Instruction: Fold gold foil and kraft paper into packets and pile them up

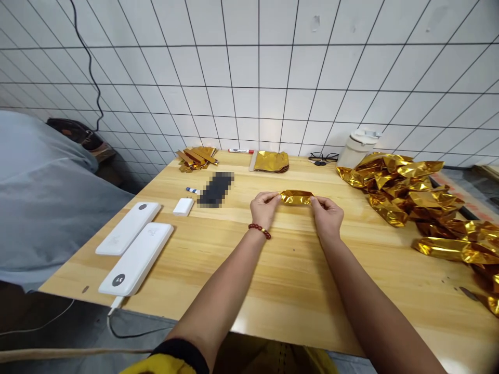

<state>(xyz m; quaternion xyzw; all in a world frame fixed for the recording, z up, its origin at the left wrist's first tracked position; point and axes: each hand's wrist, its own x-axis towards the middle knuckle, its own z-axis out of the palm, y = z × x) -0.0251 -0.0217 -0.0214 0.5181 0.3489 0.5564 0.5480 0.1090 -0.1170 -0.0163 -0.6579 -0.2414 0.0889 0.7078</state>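
Note:
A folded piece of shiny gold foil paper (296, 197) is stretched between my two hands, a little above the wooden table (288, 280). My left hand (265, 209) pinches its left end, with a dark red bead bracelet on the wrist. The right end is pinched between the thumb and fingers of my right hand (328, 217). Farther back lies a flat stack of gold foil sheets (272, 161). To the right spreads a heap of folded gold foil pieces (413, 195), puffed and boat-like in shape.
Two white power banks (136, 259) lie at the left, one with a cable plugged in. Nearby are a white charger (183, 206), a blurred dark phone-like slab (215, 189) and gold strips (197, 158). Glasses (323, 158) and a white cup (357, 148) stand by the tiled wall. A person's grey clothing (50, 202) shows at left.

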